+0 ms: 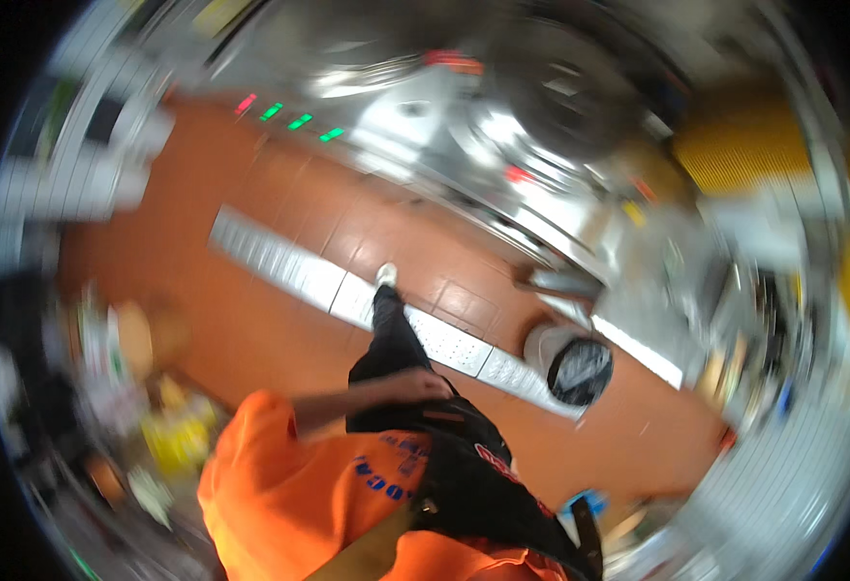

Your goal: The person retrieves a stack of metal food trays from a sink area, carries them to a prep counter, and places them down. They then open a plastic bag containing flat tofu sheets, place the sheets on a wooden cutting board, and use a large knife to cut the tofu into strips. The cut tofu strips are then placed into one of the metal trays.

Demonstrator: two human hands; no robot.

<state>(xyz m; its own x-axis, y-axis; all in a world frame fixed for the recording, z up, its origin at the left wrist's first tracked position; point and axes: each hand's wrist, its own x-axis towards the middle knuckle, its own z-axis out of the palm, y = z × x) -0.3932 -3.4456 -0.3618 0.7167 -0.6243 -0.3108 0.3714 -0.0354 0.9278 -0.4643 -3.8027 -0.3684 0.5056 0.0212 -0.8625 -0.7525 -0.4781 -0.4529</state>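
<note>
My left hand (426,385) is in front of my body, close to the black apron (461,428) at the waist. It is blurred, and its fingers seem curled; whether anything is in them I cannot tell. The bare forearm comes out of an orange short-sleeved shirt (301,479). My right hand is out of view. Below, one leg in dark trousers (388,341) reaches forward, its light shoe (387,274) at the edge of a perforated metal drain cover (446,341) set in the floor.
Ahead runs a steel cooking range (403,123) with large round pans (563,87). A bin with a black liner (581,370) stands on the reddish tiled floor (287,181) to the right. At left are blurred goods, among them a yellow package (178,436). A blue item (590,501) lies lower right.
</note>
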